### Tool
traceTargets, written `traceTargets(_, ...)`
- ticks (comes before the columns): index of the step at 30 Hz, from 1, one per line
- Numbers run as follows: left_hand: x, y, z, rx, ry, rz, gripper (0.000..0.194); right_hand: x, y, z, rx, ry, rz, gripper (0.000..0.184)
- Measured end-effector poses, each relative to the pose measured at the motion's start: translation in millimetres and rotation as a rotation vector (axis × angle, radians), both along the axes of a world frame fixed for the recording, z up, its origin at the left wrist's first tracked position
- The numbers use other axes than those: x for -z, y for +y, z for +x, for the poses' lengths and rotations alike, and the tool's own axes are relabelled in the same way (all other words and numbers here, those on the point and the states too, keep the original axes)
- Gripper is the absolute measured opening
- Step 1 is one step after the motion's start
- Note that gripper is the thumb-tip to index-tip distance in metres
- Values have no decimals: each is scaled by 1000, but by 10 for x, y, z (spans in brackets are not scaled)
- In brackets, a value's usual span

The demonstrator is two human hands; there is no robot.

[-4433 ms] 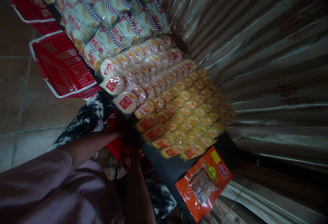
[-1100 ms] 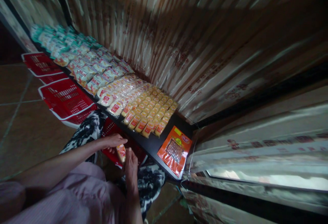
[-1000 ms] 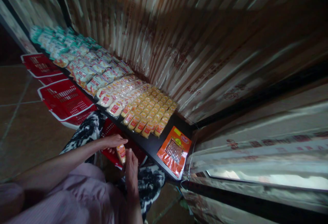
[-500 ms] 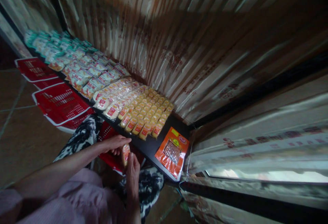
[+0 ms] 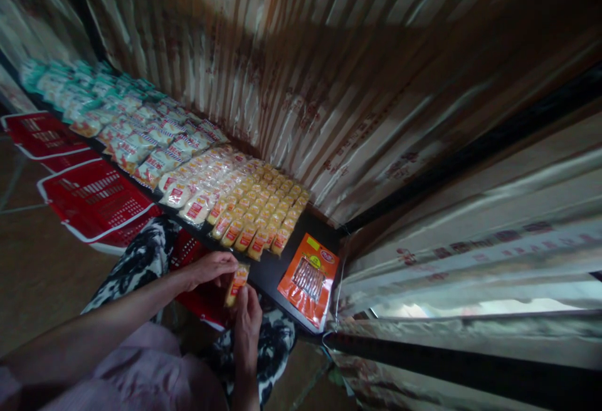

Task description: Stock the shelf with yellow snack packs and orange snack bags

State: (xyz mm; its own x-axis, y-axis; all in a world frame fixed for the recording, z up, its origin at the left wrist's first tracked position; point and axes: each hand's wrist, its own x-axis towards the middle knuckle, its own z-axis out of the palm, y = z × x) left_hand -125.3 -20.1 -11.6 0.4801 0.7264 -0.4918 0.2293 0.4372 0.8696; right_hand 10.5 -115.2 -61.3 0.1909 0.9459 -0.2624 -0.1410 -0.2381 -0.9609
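A small wrapped snack packet [image 5: 236,285], yellow with an orange-red label, is held between my two hands over my lap, just in front of the shelf edge. My left hand [image 5: 211,270] pinches its upper left side. On its lower right side, the fingers of my right hand [image 5: 248,314] are closed against the wrapper. Close by on the black shelf [image 5: 277,270] lie rows of similar yellow packets [image 5: 256,245]. To the right of them an orange pouch [image 5: 310,276] with a clear window lies flat.
Farther left on the shelf are white-wrapped packets [image 5: 194,209], larger snack bags [image 5: 160,163] and green-topped bags [image 5: 70,88]. Red baskets [image 5: 101,194] stand below the front edge. A pleated plastic curtain [image 5: 291,85] hangs behind, with a dark frame bar [image 5: 423,185] at right.
The packet has turned so its labelled face shows more, with both hands still on it. The whole view has shifted slightly, so the shelf appears farther left.
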Motion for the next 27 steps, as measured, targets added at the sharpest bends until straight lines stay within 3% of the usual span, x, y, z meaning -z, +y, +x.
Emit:
traceTargets(4, 18, -32, 104, -35, 6, 74, 48, -49, 46, 93, 43, -111, 70, 39)
traceTargets(12, -9, -121, 270, -110, -21, 121, 43, -71, 109, 315, 95, -250, 64, 40)
traceTargets(27, 64, -154, 578, -84, -38, 276, 47, -29, 245, 480, 281, -596, 183, 38)
